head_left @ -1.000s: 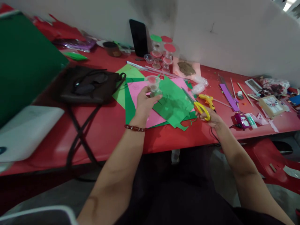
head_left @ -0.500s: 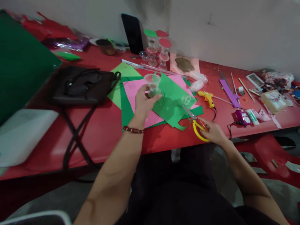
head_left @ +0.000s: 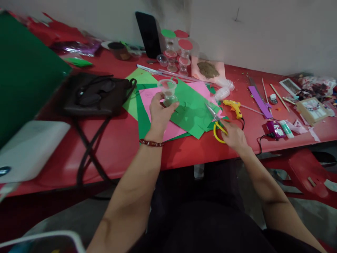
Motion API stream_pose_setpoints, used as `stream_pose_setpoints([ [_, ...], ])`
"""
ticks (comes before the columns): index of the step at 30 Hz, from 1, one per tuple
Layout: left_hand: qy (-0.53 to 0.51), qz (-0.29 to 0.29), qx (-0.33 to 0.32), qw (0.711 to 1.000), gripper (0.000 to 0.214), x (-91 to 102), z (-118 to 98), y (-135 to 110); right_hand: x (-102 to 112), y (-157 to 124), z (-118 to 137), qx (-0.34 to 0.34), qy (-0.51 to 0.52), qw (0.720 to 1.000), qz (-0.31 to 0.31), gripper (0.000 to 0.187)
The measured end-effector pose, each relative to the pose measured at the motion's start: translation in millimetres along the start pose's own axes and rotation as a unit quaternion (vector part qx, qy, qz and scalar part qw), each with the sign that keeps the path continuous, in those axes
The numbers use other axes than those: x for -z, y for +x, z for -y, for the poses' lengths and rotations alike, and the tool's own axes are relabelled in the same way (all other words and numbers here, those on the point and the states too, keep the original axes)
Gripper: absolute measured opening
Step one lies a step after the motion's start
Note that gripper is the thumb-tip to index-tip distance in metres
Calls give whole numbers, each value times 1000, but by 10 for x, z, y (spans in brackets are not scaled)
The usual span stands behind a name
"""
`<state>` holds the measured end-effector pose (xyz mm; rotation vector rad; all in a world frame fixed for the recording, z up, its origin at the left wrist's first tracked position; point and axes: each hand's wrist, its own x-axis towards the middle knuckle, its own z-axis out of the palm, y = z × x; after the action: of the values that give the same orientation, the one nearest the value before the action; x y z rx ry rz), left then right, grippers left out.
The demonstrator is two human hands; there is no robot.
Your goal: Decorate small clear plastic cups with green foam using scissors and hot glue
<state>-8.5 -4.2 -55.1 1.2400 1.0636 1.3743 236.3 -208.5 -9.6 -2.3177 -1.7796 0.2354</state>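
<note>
My left hand (head_left: 162, 110) is closed around the lower part of a clear plastic piece that flares at top and bottom like an hourglass (head_left: 167, 86), held upright above the papers. In my right hand (head_left: 233, 135) are scissors (head_left: 217, 121) with yellow handles, their blades pointing up and left over the edge of the sheets. Beneath both hands lies a loose pile of coloured paper: a green sheet (head_left: 193, 112) on top, with a pink sheet (head_left: 147, 100) and other green ones under it.
Hourglass-shaped clear pieces with red and green tops (head_left: 185, 45) stand by the wall, near a phone (head_left: 149, 35) and brown powder (head_left: 207, 69) on paper. A yellow glue gun (head_left: 233, 107) lies right of the papers. A dark bag (head_left: 97, 102) sits left.
The scissors have moved slightly up and left. A small clear cup-like piece by the blade tips no longer shows there. My left hand still holds the hourglass-shaped piece.
</note>
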Motion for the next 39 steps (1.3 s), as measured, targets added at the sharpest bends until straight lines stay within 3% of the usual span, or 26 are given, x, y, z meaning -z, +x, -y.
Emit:
stream_pose_setpoints([
  [5, 24, -38, -16, 999, 46, 11, -92, -11, 88, -5, 211, 12, -119, 992, -44, 45],
  [7, 18, -64, -22, 998, 45, 29, -105, 6, 54, -39, 400, 70, -123, 988, -53, 48],
  [10, 2, -107, -26, 994, 43, 61, -121, 38, -68, -67, 707, 176, -108, 978, -3, 54],
  [13, -4, -133, -17, 991, 40, 76, -145, 52, -165, -24, 890, 169, -114, 979, 26, 48],
  [17, -14, -129, -11, 991, 36, 60, -183, 30, -150, 120, 872, 134, -98, 985, 44, 35],
  [19, -15, -124, -8, 992, 36, 51, -192, 14, -107, 222, 809, 118, -49, 992, 12, 32],
  [22, -11, -118, -8, 993, 38, 46, -184, -3, -35, 417, 735, 81, 109, 989, -57, 20],
  [26, -14, -106, -24, 994, 39, 35, -174, -15, 64, 738, 754, 30, 335, 935, -109, 17],
  [30, -14, -103, -27, 994, 38, 57, -246, -43, 153, 1025, 832, 29, 470, 872, -132, 28],
  [34, -33, -90, -13, 995, 37, 223, -394, -96, 213, 1086, 886, 81, 507, 845, -151, 36],
  [39, 10, -68, 10, 998, 40, 547, -523, -260, 320, 883, 998, 153, 460, 860, -159, 39],
])
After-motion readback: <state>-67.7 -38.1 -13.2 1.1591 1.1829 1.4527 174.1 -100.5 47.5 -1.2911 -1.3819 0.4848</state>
